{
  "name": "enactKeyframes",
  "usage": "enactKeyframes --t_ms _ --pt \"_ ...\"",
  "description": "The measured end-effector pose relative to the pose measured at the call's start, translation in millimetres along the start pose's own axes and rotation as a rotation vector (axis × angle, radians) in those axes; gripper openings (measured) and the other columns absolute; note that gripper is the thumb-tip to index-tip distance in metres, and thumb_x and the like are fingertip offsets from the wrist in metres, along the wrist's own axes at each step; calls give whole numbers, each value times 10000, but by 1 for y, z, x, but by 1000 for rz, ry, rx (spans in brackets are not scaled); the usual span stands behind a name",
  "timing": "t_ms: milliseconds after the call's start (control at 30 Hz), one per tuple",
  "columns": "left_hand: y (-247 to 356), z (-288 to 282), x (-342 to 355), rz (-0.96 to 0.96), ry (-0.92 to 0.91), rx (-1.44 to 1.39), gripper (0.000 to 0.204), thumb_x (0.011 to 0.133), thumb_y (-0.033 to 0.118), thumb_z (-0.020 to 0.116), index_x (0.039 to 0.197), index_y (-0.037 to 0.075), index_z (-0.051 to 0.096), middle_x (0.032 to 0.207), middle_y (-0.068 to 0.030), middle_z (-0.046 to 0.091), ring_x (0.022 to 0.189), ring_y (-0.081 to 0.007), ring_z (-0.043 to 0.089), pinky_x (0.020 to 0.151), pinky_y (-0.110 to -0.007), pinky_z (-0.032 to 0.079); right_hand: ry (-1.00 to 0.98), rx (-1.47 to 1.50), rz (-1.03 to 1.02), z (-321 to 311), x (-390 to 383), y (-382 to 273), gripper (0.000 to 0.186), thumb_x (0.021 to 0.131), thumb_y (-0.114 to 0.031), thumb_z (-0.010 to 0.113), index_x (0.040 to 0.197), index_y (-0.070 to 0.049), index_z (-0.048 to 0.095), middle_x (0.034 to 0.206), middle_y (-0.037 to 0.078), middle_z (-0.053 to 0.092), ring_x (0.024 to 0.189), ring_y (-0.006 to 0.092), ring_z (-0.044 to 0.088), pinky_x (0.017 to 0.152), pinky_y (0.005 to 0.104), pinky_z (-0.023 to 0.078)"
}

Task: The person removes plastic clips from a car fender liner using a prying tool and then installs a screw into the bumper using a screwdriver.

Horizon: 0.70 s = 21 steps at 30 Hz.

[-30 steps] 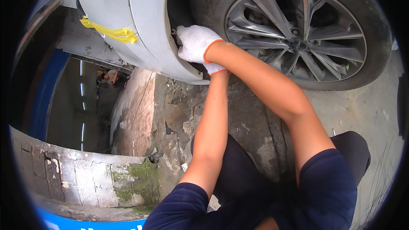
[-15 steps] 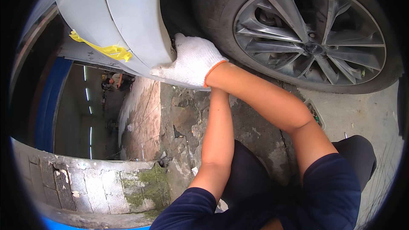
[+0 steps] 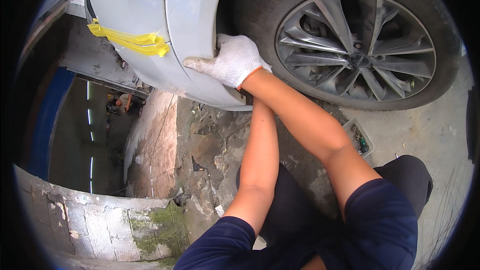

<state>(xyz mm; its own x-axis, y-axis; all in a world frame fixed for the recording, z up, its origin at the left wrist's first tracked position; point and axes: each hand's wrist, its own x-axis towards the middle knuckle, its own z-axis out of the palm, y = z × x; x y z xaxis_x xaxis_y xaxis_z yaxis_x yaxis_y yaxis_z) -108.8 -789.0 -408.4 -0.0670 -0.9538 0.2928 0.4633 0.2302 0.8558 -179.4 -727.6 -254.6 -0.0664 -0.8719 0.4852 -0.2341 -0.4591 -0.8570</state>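
Observation:
My right hand (image 3: 230, 60), in a white knit glove with orange cuff, grips the edge of a white car bumper panel (image 3: 190, 15) at the wheel arch, thumb spread on the outer face and fingertips in the gap by the tire (image 3: 260, 15). Behind it, my left hand is hidden; only its bare forearm (image 3: 260, 150) shows, rising beneath the right one. Crumpled yellow tape (image 3: 145, 42) crosses the panel to the left of my hands. The grey alloy wheel (image 3: 357, 60) is just right of them.
A plastic tray (image 3: 367, 145) of small tools lies beside my right elbow. Cracked concrete ground (image 3: 205, 135) runs under the bumper, beside a mossy block wall (image 3: 110, 225). Farther left, another person (image 3: 125, 102) crouches inside a dim workshop.
My right hand's thumb has swung out onto the bumper's face since a second ago, and that hand now covers the left one. The tray has come into view beside my elbow.

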Motion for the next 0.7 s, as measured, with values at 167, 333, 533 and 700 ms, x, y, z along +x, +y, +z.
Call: enactKeyframes --t_ms 167,333,533,700 --pt "0 11 -6 41 29 5 442 1131 392 416 1460 108 334 1498 -84 338 1378 -243 321 1179 -409 273 52 20 -36 -1 -7 -1 855 737 -792 719 1075 -8 763 967 217 769 917 381 754 858 440 599" --pt "-5 10 -6 54 46 60 414 1131 391 419 1424 107 349 1456 -84 356 1340 -240 336 1158 -408 288 29 -10 -44 -1 -4 8 770 743 -699 797 1099 -18 759 958 198 774 899 367 760 831 431 609" --pt "-6 6 -8 57 88 173 383 1131 390 423 1382 106 367 1406 -83 377 1295 -238 355 1132 -407 305 -28 -16 66 -11 -11 23 837 695 -745 806 939 48 698 833 221 732 799 394 743 763 431 597" --pt "9 3 -13 48 142 269 359 1131 389 426 1346 105 383 1365 -82 395 1257 -236 371 1111 -406 320 -135 61 1 -13 -6 14 900 713 -814 730 1009 36 700 907 235 744 864 393 747 800 464 597"
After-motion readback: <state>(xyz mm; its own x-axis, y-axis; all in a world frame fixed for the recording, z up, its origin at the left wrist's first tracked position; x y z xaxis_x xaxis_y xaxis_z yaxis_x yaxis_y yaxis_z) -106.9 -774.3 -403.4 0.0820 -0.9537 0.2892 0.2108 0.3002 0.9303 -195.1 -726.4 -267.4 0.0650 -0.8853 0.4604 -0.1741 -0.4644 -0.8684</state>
